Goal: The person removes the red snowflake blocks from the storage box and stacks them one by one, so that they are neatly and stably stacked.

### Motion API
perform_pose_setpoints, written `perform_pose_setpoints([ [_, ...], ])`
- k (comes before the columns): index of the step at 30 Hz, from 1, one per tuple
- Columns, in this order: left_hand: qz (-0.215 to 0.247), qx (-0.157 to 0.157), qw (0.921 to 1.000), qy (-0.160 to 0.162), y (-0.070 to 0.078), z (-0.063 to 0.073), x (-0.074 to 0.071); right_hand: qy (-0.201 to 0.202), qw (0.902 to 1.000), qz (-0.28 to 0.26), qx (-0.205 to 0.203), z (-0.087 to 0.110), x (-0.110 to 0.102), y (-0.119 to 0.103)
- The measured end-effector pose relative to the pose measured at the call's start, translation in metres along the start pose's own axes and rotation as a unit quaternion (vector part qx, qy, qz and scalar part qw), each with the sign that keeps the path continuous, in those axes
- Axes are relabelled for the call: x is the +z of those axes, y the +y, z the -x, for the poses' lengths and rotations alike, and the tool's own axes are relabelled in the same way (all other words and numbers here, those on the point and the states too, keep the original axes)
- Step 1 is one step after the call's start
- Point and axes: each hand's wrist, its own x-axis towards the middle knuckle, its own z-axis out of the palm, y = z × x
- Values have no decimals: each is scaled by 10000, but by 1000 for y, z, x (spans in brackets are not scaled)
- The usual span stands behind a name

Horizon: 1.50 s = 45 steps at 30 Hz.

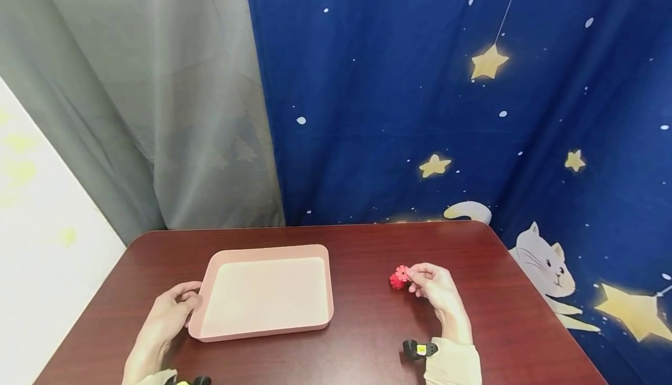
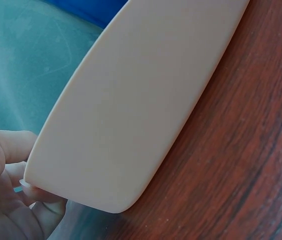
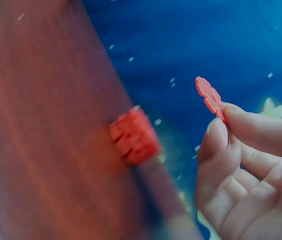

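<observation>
My right hand [image 1: 438,291] pinches a flat red flower-shaped plastic disc [image 1: 402,273] between thumb and fingertips. In the right wrist view the held disc [image 3: 209,96] is seen nearly edge-on, raised off the tabletop. Just past it, a small stack of red notched discs [image 3: 136,136] sits on the table; in the head view the held disc partly covers that stack. Over on the left, a pale pink rectangular tray [image 1: 331,291] lies flat with a bare cream inside. My left hand [image 1: 165,318] grips its left rim, its fingers curled at the edge.
Dark reddish-brown wood makes up the tabletop [image 1: 362,321]. Behind its far edge hang a grey curtain [image 1: 210,111] and a blue star-patterned curtain [image 1: 378,99]. A white surface [image 1: 42,227] borders the table on the left. Black cameras are strapped to both wrists.
</observation>
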Motion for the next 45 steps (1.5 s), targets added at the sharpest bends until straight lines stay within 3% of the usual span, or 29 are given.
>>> perform_pose_setpoints([
  [7, 176, 20, 9998, -16, 1, -3, 9, 418, 9968, 471, 494, -1, -3, 11],
  [20, 84, -85, 9999, -38, -2, -6, 1, 529, 9935, 900, 445, -8, 16, 12],
  [34, 91, 17, 10000, 2, -1, -9, 3, 677, 9866, 1347, 618, -12, 16, 11],
  [45, 52, 42, 10000, 33, 2, -11, 3, 898, 9900, 971, 479, -13, 16, 8],
])
